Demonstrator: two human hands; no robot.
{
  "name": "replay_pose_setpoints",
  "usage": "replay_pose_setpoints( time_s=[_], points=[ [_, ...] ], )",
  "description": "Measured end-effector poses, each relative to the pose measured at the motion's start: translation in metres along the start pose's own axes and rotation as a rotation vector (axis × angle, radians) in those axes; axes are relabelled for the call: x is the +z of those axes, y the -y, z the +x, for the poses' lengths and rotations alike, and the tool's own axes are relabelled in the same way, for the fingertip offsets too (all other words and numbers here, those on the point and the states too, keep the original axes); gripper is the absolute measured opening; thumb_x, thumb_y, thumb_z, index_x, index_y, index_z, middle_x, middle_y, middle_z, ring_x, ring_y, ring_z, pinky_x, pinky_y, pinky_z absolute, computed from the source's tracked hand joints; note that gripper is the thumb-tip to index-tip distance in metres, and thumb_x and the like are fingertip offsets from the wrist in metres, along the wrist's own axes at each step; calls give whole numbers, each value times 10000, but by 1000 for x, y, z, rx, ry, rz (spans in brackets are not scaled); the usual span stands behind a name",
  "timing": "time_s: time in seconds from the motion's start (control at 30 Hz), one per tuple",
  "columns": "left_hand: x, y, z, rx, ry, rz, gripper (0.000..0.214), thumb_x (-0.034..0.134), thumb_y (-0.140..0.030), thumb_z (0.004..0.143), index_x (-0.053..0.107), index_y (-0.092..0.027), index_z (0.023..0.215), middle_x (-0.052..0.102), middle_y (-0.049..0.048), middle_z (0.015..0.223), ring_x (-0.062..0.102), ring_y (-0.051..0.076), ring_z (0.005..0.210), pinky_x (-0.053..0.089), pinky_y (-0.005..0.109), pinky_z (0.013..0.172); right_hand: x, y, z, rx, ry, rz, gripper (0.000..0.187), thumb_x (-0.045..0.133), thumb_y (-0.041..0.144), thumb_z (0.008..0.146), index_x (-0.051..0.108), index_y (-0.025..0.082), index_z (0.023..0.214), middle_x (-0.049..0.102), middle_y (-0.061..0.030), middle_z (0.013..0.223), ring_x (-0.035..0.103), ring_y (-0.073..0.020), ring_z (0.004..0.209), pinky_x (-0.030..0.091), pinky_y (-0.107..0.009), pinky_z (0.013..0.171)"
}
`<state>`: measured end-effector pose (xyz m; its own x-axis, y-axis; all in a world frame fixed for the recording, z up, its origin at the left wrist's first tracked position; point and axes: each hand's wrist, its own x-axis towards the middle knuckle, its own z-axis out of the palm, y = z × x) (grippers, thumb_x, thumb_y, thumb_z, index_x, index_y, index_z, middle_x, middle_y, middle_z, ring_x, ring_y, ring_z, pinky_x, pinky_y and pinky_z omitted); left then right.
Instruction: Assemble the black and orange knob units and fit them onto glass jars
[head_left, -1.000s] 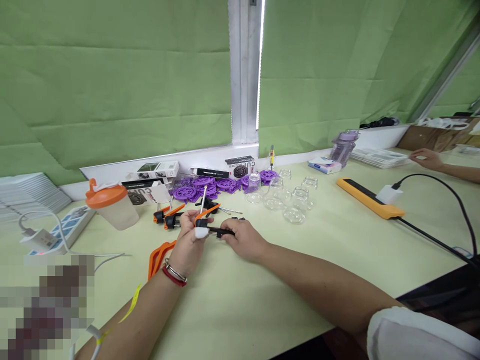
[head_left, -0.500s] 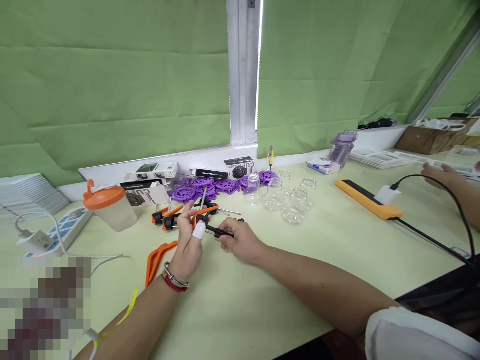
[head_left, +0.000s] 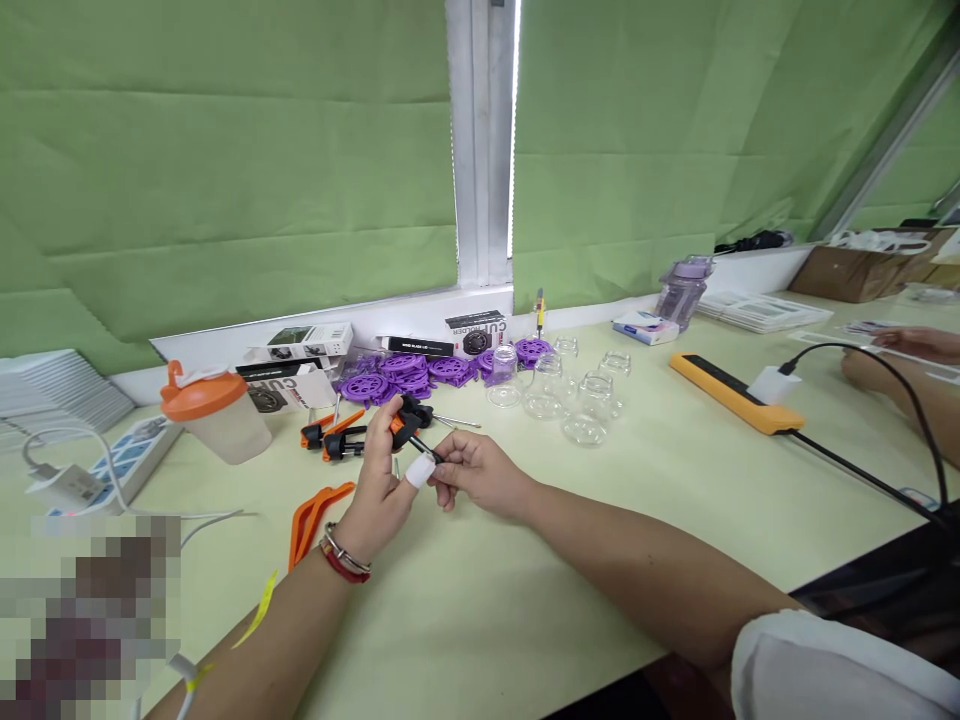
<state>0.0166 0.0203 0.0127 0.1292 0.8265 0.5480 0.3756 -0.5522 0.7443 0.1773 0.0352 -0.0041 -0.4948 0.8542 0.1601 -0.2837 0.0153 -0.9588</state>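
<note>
My left hand (head_left: 384,490), its thumb wrapped in white, is closed round a black-and-orange clamp-like tool (head_left: 407,430) with a thin rod. At the rod's lower end, the fingertips of my right hand (head_left: 480,475) pinch a small black part, mostly hidden by the fingers. The two hands nearly touch above the table. Just behind my left hand lie more black-and-orange tools (head_left: 346,442) of the same look. An orange angled piece (head_left: 315,515) rests left of my left wrist. Right of these tools, a thin metal rod (head_left: 459,421) lies on the table.
Purple wheel-like plastic parts (head_left: 405,375) lie behind my hands, beside cup holder boxes (head_left: 300,388). Several clear jars (head_left: 585,425) stand to the right. An orange-lidded cup (head_left: 217,415) and power strip (head_left: 142,460) are left. Beyond a yellow power strip (head_left: 731,397) are another person's hands (head_left: 900,355).
My left hand has shifted right, bringing its thumb up to my right fingertips. The tool has turned, and less of the black part shows beyond my right fingers.
</note>
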Motion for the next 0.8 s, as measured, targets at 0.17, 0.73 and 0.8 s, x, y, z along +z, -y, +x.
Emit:
replay_pose_setpoints(
  time_s=[0.17,0.73,0.8],
  points=[
    [-2,4,3,99,-5,122,1042,790,-291,584,195,-248,1438,324,140,1423,328,323,1319,271,482,1081,3,5,-2,46,-2,23,341,727,399,694,502,179,825,602,49,531,580,-121,440,495,-266,475],
    [3,6,-2,253,107,482,1297,816,-444,448,88,-132,1474,226,240,1475,182,426,1379,187,567,1097,10,2,-4,109,8,98,386,799,402,618,537,150,748,636,13,626,580,-109,568,446,-249,577],
    [3,6,-2,245,131,486,1335,824,-463,427,72,-125,1477,210,251,1479,168,444,1378,178,585,1092,9,3,-5,103,17,109,372,795,391,632,542,145,750,644,4,631,590,-114,573,460,-262,594]
  ],
)
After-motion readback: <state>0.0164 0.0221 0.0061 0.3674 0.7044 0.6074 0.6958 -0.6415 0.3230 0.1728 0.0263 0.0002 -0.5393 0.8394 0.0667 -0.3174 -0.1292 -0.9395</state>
